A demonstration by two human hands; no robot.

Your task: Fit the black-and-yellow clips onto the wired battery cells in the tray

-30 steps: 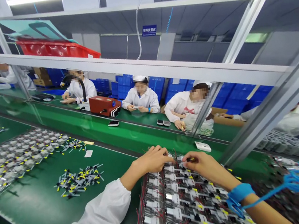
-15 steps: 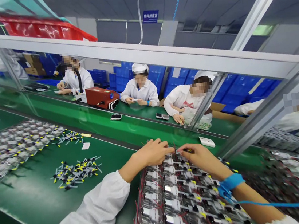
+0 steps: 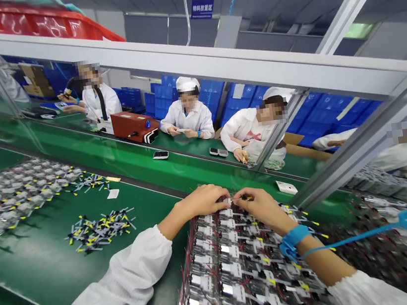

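Note:
My left hand (image 3: 206, 199) is over the far end of a clear plastic tray (image 3: 181, 303), its fingers bent down and closed at the tips. Close beside it, my right hand (image 3: 261, 209) pinches thumb and forefinger together; a blue wrist strap (image 3: 295, 240) is on that arm. What lies between the fingertips of either hand is too small to make out. Rows of small white-and-silver assemblies (image 3: 229, 254) with red wires fill the tray. Along its right part lie grey strips with black and yellow ends (image 3: 271, 281).
Left on the green bench (image 3: 50, 272) is a heap of grey strips with black and yellow ends (image 3: 101, 230). Another filled tray (image 3: 18, 197) lies beyond. A metal post (image 3: 355, 137) rises at right. Several co-workers sit across the green conveyor (image 3: 130, 167). The blue strap cord (image 3: 364, 236) stretches right.
Both hands have stayed at the tray's far end, with fingertips drawn slightly closer together. My right forearm has shifted left, and its blue cord is lifted higher. The view has tilted down slightly.

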